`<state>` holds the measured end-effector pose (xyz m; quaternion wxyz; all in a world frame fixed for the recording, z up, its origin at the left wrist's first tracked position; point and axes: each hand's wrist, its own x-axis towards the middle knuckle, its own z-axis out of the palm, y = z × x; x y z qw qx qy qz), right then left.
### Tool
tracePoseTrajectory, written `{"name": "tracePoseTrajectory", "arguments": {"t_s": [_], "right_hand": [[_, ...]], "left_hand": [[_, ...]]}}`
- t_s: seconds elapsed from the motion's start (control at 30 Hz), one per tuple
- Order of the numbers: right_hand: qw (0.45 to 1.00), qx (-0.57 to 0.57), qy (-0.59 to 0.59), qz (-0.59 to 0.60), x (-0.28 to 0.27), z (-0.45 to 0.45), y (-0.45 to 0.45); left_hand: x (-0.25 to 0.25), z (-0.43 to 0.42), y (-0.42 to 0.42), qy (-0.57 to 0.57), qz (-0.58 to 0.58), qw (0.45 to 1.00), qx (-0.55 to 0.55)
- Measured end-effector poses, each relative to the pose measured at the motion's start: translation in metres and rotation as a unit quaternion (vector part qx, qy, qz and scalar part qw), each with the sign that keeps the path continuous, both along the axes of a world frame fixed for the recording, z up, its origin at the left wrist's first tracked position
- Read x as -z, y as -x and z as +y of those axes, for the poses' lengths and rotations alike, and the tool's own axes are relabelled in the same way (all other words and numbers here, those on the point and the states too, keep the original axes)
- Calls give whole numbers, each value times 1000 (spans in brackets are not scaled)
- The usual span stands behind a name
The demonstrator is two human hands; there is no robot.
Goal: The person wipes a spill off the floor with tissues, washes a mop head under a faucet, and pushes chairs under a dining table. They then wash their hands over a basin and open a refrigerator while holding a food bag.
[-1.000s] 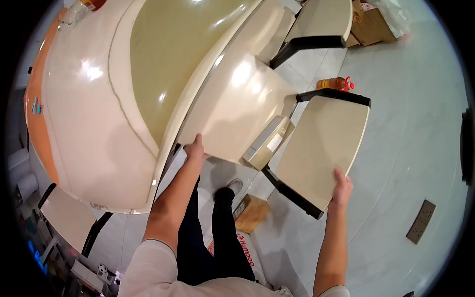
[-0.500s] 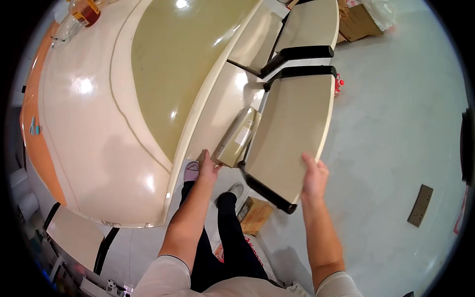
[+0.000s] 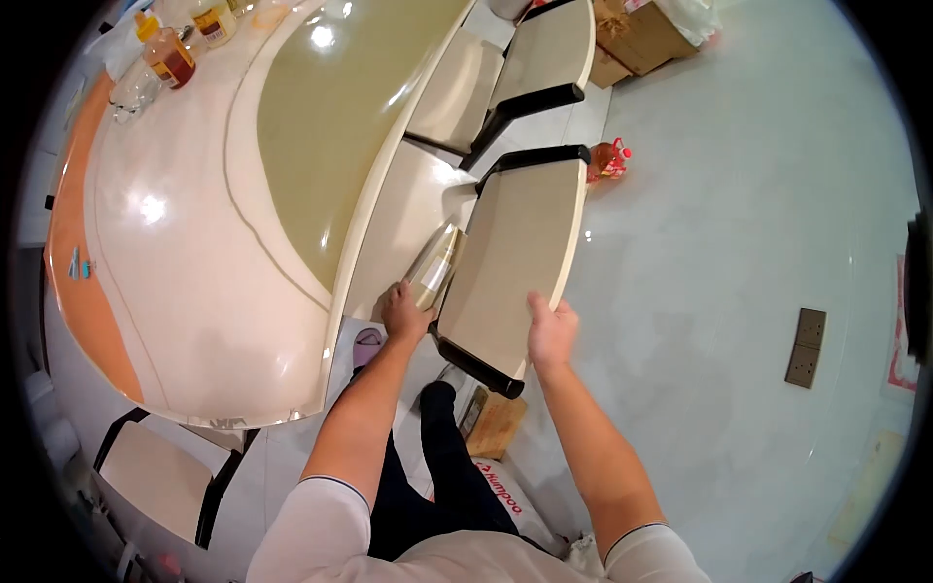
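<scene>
A cream chair with black armrests has its curved backrest (image 3: 515,253) to the right and its seat (image 3: 389,243) partly under the table. My right hand (image 3: 552,332) is closed around the outer edge of the backrest, thumb on top. My left hand (image 3: 404,313) grips the near side of the seat, close to the lower armrest; some of its fingers are hidden. A narrow gold-and-white box (image 3: 437,267) lies on the seat against the backrest, just beyond my left hand.
A glossy table (image 3: 194,321) fills the left, with bottles (image 3: 170,58) at its far end. Another chair (image 3: 544,53) stands beyond mine. A red-capped bottle (image 3: 607,160), a wooden-looking box (image 3: 496,423) and a white sack (image 3: 510,496) sit on the floor near the wall.
The chair, with both hands on it, appears further left and closer to the table. The camera view has shifted too, and more of the red-capped bottle shows behind the backrest.
</scene>
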<state>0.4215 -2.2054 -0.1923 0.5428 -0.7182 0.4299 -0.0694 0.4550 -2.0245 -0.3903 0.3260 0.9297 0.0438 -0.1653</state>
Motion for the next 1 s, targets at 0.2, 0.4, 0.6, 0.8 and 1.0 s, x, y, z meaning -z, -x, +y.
{"name": "tracePoseTrajectory", "arguments": {"t_s": [0.2,0.4,0.6,0.8,1.0], "right_hand": [[993,-113,27,29,-17,3,32],[869,-351,346,-51,-137,56,113],[550,-748,345,-136,-241,130,83],[610,-723,204,-252,-244,174,-18],[765,-548,-107,-321,-187,292,-199]], "left_hand": [[-85,48,38,96,173,977,-85],[-259,131,102,211,203,956,-10],[-402,180,106,151,258,944,142],[-468,250,143,500,51,815,-287],[-498,302,198,461,-95,836,-282]]}}
